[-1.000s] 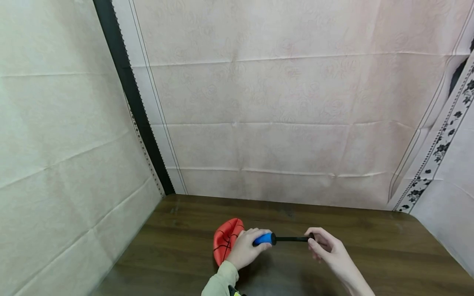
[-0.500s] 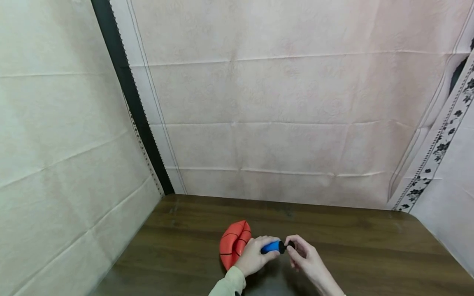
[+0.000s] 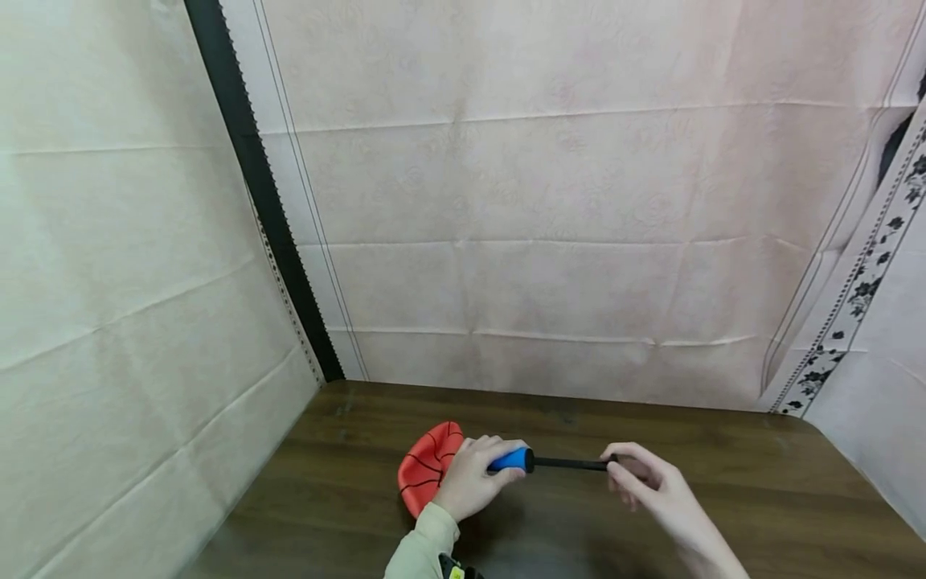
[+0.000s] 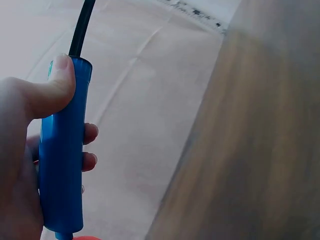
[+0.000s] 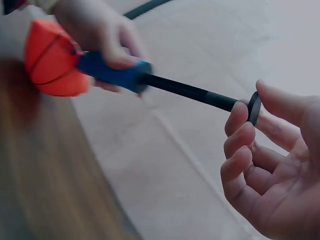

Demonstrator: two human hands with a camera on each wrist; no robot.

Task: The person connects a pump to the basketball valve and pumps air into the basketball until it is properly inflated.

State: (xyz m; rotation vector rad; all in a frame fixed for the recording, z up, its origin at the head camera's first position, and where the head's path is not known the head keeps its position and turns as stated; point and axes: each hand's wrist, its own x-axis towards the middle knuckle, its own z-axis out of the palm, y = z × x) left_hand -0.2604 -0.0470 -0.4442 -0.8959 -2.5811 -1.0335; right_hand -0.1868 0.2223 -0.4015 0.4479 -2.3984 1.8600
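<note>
My left hand grips the blue barrel of a hand air pump, thumb near its top end. The pump's black rod is drawn far out, and my right hand pinches the round black knob at its end. At the barrel's other end, a partly inflated red ball with black lines sits against the nozzle, creased and slack. The join between ball and nozzle is hidden by my left hand in the head view. The right wrist view shows the ball at the barrel's tip.
Below the hands lies a dark wooden table. Pale cloth hangs behind it and at both sides. A black strip runs down the left corner, and a flower-patterned border marks the right one.
The rod went into the barrel as both hands came together half a second ago. Now the hands are apart again, with the rod pulled out. The ball has shifted slightly left with the left hand.
</note>
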